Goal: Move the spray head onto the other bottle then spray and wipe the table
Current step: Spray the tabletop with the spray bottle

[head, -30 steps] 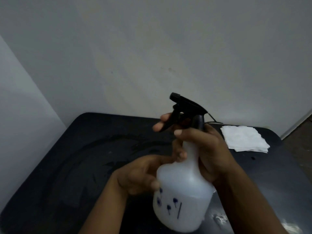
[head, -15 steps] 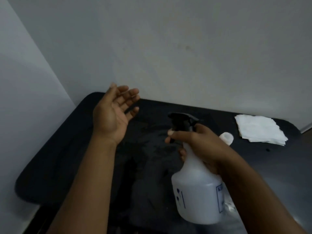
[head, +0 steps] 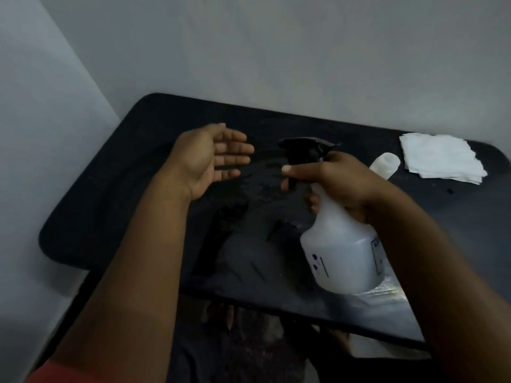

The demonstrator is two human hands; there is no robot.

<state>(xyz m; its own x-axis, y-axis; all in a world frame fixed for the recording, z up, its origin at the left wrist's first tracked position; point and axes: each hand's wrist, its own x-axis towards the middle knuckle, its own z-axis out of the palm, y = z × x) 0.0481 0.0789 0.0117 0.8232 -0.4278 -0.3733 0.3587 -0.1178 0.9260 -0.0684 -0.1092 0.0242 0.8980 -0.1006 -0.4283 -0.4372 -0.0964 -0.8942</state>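
Now left hand [head: 210, 158] lowered, right hand [head: 340, 178] still gripping bottle [head: 343, 252]

A bare room corner, its kind hard to tell. Plain grey walls [head: 276, 51] meet at ten o'clock behind a black tabletop [head: 124, 189].

A second earlier the left hand [head: 210, 158] had been cupped against the shoulder of the white spray bottle [head: 343, 250]; it let go, swung out to the left and ended flat and palm-up over the black table [head: 110, 205], fingers spread toward the black spray head [head: 304, 150]. The right hand [head: 340, 183] lowered the bottle and tipped the nozzle toward that palm. A second white bottle [head: 385, 163] came into sight behind the right hand.
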